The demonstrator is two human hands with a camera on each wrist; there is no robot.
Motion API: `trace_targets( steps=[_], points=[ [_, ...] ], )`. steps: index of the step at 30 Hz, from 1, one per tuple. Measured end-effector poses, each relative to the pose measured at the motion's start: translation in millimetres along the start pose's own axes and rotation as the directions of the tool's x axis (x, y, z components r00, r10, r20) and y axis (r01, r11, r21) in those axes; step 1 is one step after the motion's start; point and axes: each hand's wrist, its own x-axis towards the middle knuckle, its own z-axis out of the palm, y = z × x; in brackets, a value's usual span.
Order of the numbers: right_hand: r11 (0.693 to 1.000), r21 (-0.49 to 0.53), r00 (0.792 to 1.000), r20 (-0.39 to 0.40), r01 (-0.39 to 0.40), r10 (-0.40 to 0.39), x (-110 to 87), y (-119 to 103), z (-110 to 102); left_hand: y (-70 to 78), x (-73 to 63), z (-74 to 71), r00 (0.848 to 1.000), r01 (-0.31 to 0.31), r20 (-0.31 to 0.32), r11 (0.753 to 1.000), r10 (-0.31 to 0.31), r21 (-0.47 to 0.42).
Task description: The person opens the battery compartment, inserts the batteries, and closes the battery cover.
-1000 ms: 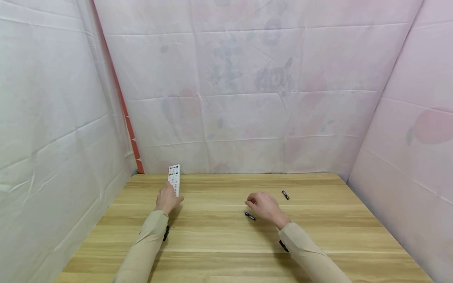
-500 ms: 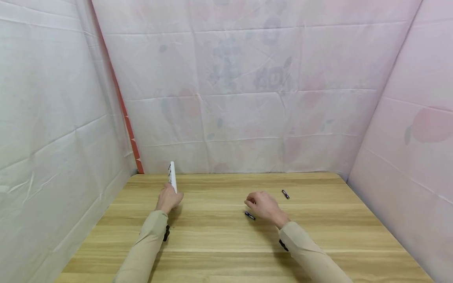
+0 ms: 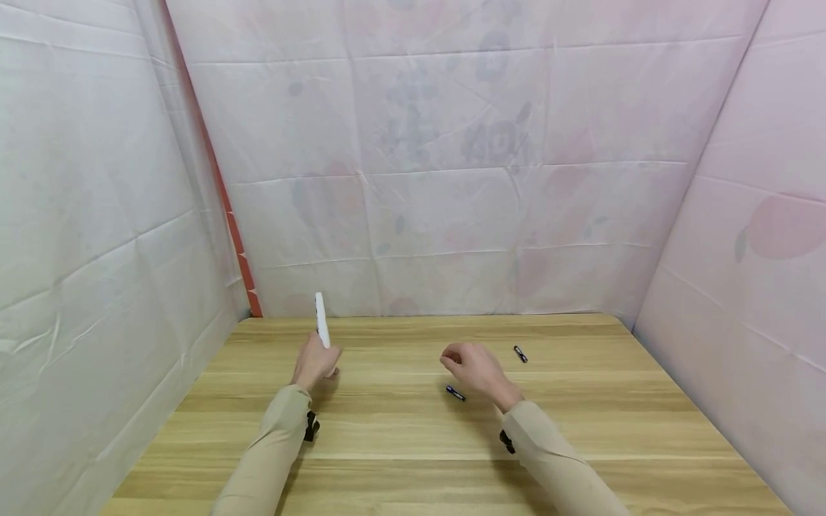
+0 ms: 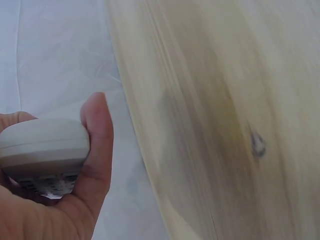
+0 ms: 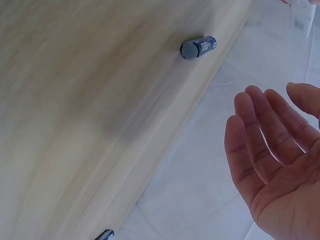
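Observation:
My left hand (image 3: 315,362) grips a white remote control (image 3: 322,320) above the table's left side. The remote is turned so its narrow side shows in the head view. In the left wrist view the thumb lies along one side of the remote (image 4: 45,140), with its buttons facing the palm. My right hand (image 3: 474,369) hovers over the table with relaxed, slightly bent fingers and holds nothing. Near it lies a dark blue battery (image 3: 455,393). A second battery (image 3: 520,354) lies farther back to the right. The right wrist view shows the bare palm (image 5: 285,175).
The wooden table (image 3: 387,430) reaches back to a white cloth wall (image 3: 439,215). More cloth hangs at the left (image 3: 97,215) and right (image 3: 742,251). A red strip (image 3: 226,193) runs down the left corner.
The remote has turned from its button face showing to its side showing, and it has shifted slightly right with my left hand. My right hand has drifted a little left; both batteries stay put.

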Motion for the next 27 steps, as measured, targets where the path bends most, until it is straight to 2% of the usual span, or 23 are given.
trace_targets(
  steps=[5, 10, 16, 21, 24, 27],
  points=[
    [1.0, -0.005, 1.0, 0.001, -0.001, 0.001, 1.3, -5.1, 1.8, 3.8, 0.3, 3.8, 1.0, 0.0, -0.003, 0.995, 0.0, -0.103],
    [1.0, -0.024, 1.0, 0.006, 0.004, -0.004, 1.9, -7.6, 3.7, 5.8, 0.1, 6.1, 1.0, 0.006, 0.007, 0.977, -0.005, -0.214],
    [0.997, -0.054, 0.999, 0.025, 0.05, -0.048, 4.0, -7.8, 8.3, 9.7, -2.6, 7.4, 1.0, -0.025, 0.009, 0.963, 0.028, -0.27],
    [0.992, -0.053, 0.993, -0.031, 0.111, -0.113, 6.9, -12.1, 12.5, 10.4, -2.5, 6.7, 0.997, -0.019, 0.069, 0.941, 0.045, -0.337],
    [0.982, -0.075, 0.984, -0.044, 0.171, -0.175, 9.4, -12.8, 15.7, 13.3, -4.3, 8.9, 0.993, -0.014, 0.104, 0.919, 0.06, -0.394],
    [0.979, -0.062, 0.979, -0.05, 0.196, -0.199, 10.6, -12.5, 18.1, 19.2, -8.7, 13.8, 0.985, 0.009, 0.16, 0.89, 0.072, -0.456]
  ],
)
